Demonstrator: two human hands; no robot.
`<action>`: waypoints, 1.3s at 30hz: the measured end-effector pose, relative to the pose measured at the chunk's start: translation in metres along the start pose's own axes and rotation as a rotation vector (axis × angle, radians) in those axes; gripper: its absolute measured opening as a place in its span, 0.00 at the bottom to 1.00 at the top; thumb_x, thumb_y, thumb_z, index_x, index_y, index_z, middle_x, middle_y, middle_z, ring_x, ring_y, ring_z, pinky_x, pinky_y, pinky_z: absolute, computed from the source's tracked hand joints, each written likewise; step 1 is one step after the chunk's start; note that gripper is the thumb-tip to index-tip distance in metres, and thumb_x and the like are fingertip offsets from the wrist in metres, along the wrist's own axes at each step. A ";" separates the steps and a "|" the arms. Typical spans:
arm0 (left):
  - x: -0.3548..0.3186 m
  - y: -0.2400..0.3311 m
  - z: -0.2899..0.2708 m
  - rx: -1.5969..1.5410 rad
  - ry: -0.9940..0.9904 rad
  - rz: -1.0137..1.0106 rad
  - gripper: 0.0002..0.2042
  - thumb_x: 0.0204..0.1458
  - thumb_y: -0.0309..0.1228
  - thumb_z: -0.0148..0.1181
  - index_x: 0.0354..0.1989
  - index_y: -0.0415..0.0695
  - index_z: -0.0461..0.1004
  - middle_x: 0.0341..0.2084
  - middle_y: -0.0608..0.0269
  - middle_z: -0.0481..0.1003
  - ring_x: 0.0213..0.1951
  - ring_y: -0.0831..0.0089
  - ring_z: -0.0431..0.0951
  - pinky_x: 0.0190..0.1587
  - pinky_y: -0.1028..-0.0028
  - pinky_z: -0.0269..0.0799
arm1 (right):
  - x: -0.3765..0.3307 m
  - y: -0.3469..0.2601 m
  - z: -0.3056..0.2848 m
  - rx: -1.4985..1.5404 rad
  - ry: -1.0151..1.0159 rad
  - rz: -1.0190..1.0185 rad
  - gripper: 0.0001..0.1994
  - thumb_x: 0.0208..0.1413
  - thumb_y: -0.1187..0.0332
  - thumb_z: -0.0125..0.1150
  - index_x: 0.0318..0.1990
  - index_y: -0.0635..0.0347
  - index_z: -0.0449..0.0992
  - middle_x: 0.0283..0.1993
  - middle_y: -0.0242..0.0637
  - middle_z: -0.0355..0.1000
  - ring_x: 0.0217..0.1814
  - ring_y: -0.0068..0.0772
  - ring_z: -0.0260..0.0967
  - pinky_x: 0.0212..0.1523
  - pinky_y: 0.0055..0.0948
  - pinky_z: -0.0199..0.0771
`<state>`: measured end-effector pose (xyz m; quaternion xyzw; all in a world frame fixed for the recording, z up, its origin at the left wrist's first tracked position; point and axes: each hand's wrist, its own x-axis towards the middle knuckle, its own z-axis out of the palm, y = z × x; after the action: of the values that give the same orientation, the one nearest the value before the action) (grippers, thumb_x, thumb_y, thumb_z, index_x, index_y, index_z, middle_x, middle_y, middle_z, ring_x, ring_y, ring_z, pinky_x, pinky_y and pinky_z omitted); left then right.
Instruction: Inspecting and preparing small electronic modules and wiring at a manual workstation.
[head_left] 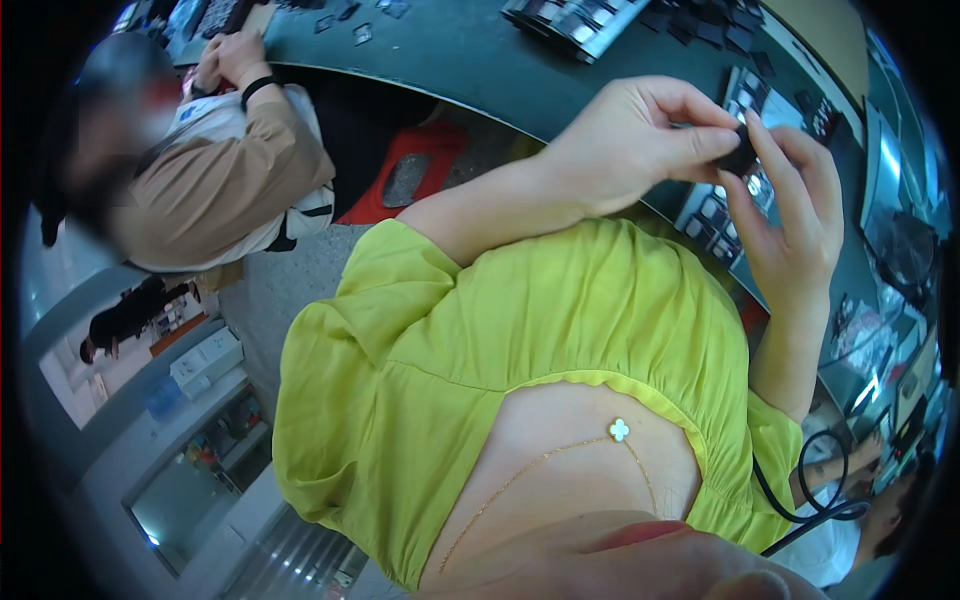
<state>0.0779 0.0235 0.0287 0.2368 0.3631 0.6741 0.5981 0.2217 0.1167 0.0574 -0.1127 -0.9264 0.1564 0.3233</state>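
Observation:
My left hand (640, 130) pinches a small, flat, dark piece (740, 154) between thumb and fingers. From the other side, the fingertips of my right hand (795, 195) close on the same piece. Both hands hold it up over the front edge of the green table. Its exact kind is hidden by my fingers. Beneath my hands lies a tray of small shiny square parts (708, 222), partly covered by them.
A second tray of parts (580, 22) lies on the green table (450, 60), near scattered dark square pieces (735, 38). At the left sits a person in a brown sleeve (225, 190), close to a red stool (405, 170). A black cable (815, 515) loops by my right arm.

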 end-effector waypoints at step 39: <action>0.007 -0.021 -0.013 0.421 0.247 0.753 0.09 0.42 0.12 0.51 0.27 0.40 0.71 0.31 0.66 0.67 0.27 0.77 0.66 0.31 0.82 0.63 | 0.007 -0.003 0.075 0.080 0.488 -0.112 0.06 0.45 0.75 0.61 0.31 0.60 0.70 0.28 0.33 0.67 0.26 0.29 0.59 0.28 0.24 0.63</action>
<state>0.0803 0.0277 0.0038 0.3870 0.4495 0.7794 0.2019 0.1687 0.0996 0.0070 -0.0824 -0.8188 0.1431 0.5498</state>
